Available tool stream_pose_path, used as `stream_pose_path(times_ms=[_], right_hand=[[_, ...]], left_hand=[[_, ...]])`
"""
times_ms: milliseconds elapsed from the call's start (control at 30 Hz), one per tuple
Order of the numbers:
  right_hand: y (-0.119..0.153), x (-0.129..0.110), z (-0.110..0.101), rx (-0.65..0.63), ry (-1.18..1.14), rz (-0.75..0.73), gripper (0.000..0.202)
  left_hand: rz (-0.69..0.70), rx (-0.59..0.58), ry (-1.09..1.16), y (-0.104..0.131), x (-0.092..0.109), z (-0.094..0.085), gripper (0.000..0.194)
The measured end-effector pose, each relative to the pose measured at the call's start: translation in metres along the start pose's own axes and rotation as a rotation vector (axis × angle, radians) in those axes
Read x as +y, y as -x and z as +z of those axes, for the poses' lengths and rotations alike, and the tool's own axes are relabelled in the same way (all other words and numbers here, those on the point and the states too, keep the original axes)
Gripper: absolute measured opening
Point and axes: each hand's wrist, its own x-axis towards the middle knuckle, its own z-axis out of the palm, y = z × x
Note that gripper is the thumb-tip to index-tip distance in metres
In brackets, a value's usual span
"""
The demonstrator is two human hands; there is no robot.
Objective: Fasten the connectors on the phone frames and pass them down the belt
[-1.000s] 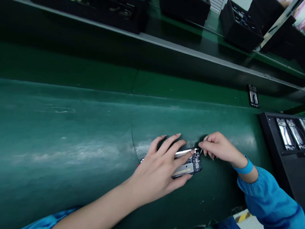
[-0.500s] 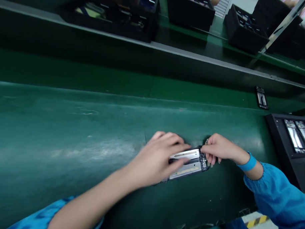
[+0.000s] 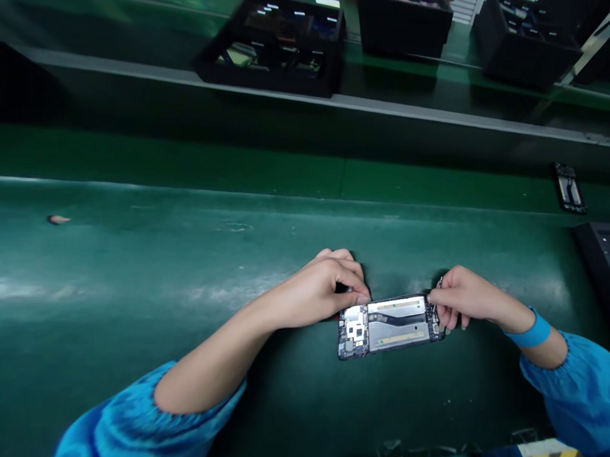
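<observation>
An opened phone (image 3: 399,322) with its inside facing up lies aslant on the green work surface. Its circuit board (image 3: 355,329) shows at the left end, and a dark flat cable runs along the silver middle. At the upper left edge, my left hand (image 3: 333,286) is closed, thumb and forefinger pinched against the phone. My right hand (image 3: 457,297) grips the right end with thumb and curled fingers. A thin metallic bit shows by its forefinger; what it is I cannot make out. A small red spot shows beside the board, under my left hand.
Another opened phone (image 3: 569,188) lies at the back right. A black tray (image 3: 604,265) stands at the right edge. Black boxes (image 3: 271,44) with parts stand on the shelf behind. A small brownish piece (image 3: 59,219) lies far left on the green surface (image 3: 134,262).
My left hand has drawn back from over the phone's middle to its upper left edge, uncovering the circuit board. My right hand keeps its hold. The whole view has shifted left.
</observation>
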Motion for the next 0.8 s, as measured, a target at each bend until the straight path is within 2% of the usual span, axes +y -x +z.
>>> stream_pose_path(times_ms=[433,600,700,800], right_hand=[[-0.004,0.006,0.002,0.022,-0.027,-0.022,0.030],[-0.002,0.001,0.004,0.033,-0.037,-0.001,0.031],[0.000,-0.003,0.004,0.026,-0.032,-0.001,0.033],[0.000,-0.004,0.004,0.023,-0.031,-0.003,0.034]], left_hand=[[0.032,0.020,-0.046,-0.004,0.008,0.001,0.029],[0.038,0.011,-0.075,-0.008,0.014,0.005,0.026],[0.018,-0.003,-0.070,-0.018,0.019,0.009,0.022],[0.023,-0.032,-0.083,-0.037,0.028,0.016,0.020]])
